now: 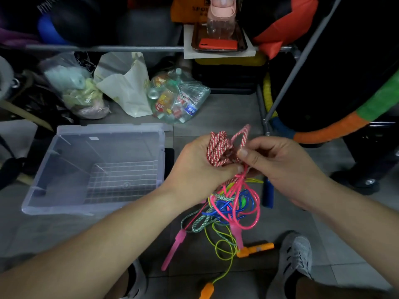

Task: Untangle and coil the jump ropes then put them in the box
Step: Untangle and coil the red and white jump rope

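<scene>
Above floor tangle [233, 203], left hand [194, 166]: clamped round coiled red-white rope [217, 147]
Right hand [280, 166]: pinched that rope's loose loop
Clear box [108, 128]: stood open on floor, left of hands

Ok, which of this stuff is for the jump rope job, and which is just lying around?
For the job: red-and-white braided rope in left hand and right hand; tangled pink, blue, green and yellow ropes; clear plastic box.
Lying about: clear bag of plastic bottles; white paper bag; pink water bottle; red phone.
</scene>
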